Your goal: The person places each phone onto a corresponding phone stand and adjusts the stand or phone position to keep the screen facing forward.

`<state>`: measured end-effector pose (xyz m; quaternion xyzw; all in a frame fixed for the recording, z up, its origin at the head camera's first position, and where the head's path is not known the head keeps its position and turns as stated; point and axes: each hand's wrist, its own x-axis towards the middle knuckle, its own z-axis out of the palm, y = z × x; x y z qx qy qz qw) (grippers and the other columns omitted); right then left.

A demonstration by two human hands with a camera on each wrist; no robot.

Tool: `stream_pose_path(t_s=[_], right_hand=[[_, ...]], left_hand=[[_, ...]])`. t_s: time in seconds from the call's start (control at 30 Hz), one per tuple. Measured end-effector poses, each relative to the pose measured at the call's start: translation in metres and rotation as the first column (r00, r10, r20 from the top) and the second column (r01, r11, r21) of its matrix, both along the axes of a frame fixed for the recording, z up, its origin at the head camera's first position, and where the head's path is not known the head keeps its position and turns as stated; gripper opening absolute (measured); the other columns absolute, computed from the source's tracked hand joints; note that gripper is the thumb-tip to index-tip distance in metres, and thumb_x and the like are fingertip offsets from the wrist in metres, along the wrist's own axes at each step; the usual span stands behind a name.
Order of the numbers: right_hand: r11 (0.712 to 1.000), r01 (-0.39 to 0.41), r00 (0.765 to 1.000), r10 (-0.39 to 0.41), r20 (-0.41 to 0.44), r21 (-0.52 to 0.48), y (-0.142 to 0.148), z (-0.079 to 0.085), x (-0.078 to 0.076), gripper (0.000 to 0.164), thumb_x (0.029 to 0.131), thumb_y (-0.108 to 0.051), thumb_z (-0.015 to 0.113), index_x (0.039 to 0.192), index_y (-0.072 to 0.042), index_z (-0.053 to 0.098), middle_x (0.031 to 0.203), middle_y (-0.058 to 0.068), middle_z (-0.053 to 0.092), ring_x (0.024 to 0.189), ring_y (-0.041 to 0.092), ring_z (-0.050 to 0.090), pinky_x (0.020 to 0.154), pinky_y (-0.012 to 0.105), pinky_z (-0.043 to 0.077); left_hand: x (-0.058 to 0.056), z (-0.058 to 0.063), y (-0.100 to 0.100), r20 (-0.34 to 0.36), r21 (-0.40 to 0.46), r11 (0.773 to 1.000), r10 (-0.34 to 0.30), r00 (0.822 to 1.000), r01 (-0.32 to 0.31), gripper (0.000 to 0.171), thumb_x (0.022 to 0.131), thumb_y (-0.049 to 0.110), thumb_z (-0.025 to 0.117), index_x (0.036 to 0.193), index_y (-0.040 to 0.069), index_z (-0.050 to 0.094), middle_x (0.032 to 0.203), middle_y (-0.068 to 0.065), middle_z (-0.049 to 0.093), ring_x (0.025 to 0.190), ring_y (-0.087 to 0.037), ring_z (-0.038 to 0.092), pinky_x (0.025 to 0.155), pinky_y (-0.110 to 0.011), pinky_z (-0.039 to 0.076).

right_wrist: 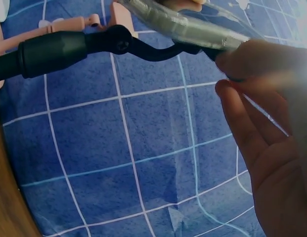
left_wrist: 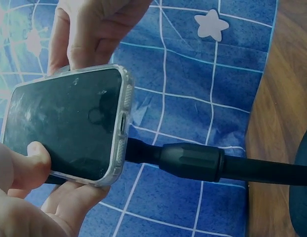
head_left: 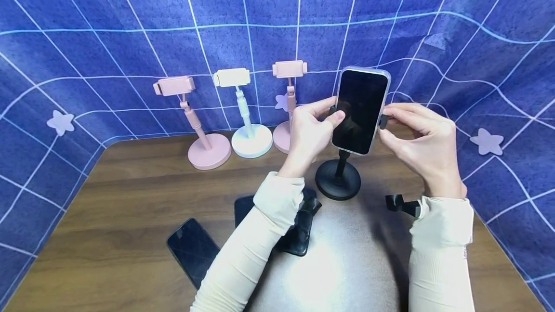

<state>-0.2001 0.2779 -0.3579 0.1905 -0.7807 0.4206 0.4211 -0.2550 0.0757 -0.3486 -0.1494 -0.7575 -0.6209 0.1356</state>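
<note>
A smartphone [head_left: 364,105] in a clear case stands upright, screen toward me, in the holder of a black phone stand [head_left: 338,179]. My left hand [head_left: 310,131] grips the phone's left edge, thumb on the dark screen and fingers behind. At the opposite edge, my right hand [head_left: 425,141] pinches the holder's black side clamp [head_left: 383,121] between thumb and fingers. In the left wrist view the stand's pole [left_wrist: 193,160] runs down from behind the phone. Seen from the right wrist, the curved black arm [right_wrist: 153,52] meets the phone's back; my right fingertips partly hide the clamp.
Along the back stand a pink phone stand [head_left: 210,150], a white one [head_left: 252,141] and another pink one [head_left: 282,136]. A dark phone [head_left: 192,249] lies on the wooden table [head_left: 125,196]; more dark phones [head_left: 299,235] lie partly under my left sleeve. Blue gridded cloth [head_left: 151,4] surrounds the table.
</note>
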Motion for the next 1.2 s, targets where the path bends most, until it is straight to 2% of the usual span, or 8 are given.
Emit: stream_pose_path(t_s=[0.2,0.27,0.43,0.5,0.67,0.77,0.97,1.2], right_hand=[[0.999,0.007,0.998,-0.005,0.057,-0.045,-0.007,-0.001,0.001,0.034,0.072,0.022,0.071,0.102,0.008,0.074,0.099,0.01,0.072,0.085,-0.002,0.066,0.082,0.012,0.055],[0.999,0.027,0.995,-0.023,0.094,-0.04,-0.009,0.0,0.002,0.032,0.073,0.022,0.069,0.103,0.01,0.071,0.096,0.003,0.07,0.084,-0.005,0.065,0.079,0.01,0.054],[1.0,0.029,0.977,-0.025,0.21,-0.012,-0.009,0.006,0.007,0.033,0.077,0.019,0.072,0.107,0.009,0.068,0.09,-0.02,0.064,0.081,-0.008,0.063,0.076,0.006,0.051],[1.0,0.0,0.965,0.002,0.263,-0.008,-0.008,0.008,0.008,0.036,0.079,0.017,0.073,0.113,0.008,0.067,0.091,-0.022,0.063,0.08,-0.009,0.063,0.076,0.005,0.051],[0.996,-0.082,0.927,0.093,0.365,-0.046,-0.002,0.01,0.011,0.04,0.087,0.009,0.074,0.126,0.005,0.065,0.097,-0.018,0.065,0.08,-0.008,0.066,0.072,0.007,0.05],[0.991,-0.091,0.918,0.122,0.377,-0.099,0.0,0.01,0.01,0.036,0.09,0.005,0.074,0.125,0.004,0.066,0.096,-0.017,0.069,0.078,-0.005,0.069,0.071,0.009,0.052],[0.984,-0.053,0.927,0.112,0.359,-0.169,-0.004,0.009,0.005,0.032,0.088,0.006,0.077,0.119,0.003,0.071,0.09,-0.021,0.072,0.072,-0.003,0.072,0.069,0.011,0.054],[0.984,-0.013,0.932,0.076,0.356,-0.176,-0.007,0.012,0.005,0.031,0.086,0.007,0.078,0.116,0.005,0.071,0.084,-0.025,0.071,0.067,-0.005,0.07,0.067,0.01,0.054]], left_hand=[[0.002,0.0,0.003,-0.018,-0.041,0.999,0.005,1.0,-0.006,0.033,0.087,0.011,0.082,0.12,0.011,0.078,0.114,-0.006,0.078,0.1,-0.015,0.073,0.078,-0.02,0.053],[0.002,0.001,0.004,-0.019,-0.055,0.998,0.0,1.0,-0.001,0.033,0.087,0.012,0.082,0.12,0.012,0.078,0.113,-0.005,0.078,0.099,-0.013,0.072,0.078,-0.021,0.053],[0.003,0.003,0.001,-0.009,-0.058,0.998,-0.021,1.0,0.021,0.032,0.088,0.011,0.081,0.12,0.012,0.078,0.114,-0.006,0.078,0.108,-0.01,0.071,0.094,-0.035,0.056],[0.003,0.004,0.0,-0.006,-0.064,0.998,-0.021,1.0,0.021,0.033,0.088,0.011,0.081,0.121,0.012,0.077,0.115,-0.005,0.077,0.112,-0.012,0.071,0.097,-0.038,0.055],[0.002,0.003,-0.003,-0.002,-0.109,0.994,-0.006,1.0,0.006,0.034,0.088,0.015,0.081,0.122,0.015,0.077,0.117,-0.003,0.076,0.116,-0.014,0.07,0.097,-0.034,0.055],[0.002,0.002,-0.003,-0.007,-0.11,0.994,-0.016,1.0,0.015,0.034,0.089,0.015,0.082,0.122,0.015,0.077,0.118,-0.004,0.076,0.117,-0.014,0.07,0.096,-0.031,0.055],[0.002,0.0,-0.002,-0.03,-0.091,0.996,-0.022,0.999,0.019,0.037,0.089,0.013,0.081,0.125,0.012,0.075,0.122,-0.005,0.074,0.119,-0.016,0.07,0.094,-0.028,0.056],[0.003,0.002,-0.002,-0.013,-0.108,0.993,-0.039,0.999,0.038,0.039,0.09,0.014,0.079,0.129,0.011,0.072,0.127,-0.005,0.072,0.12,-0.019,0.069,0.098,-0.025,0.054]])
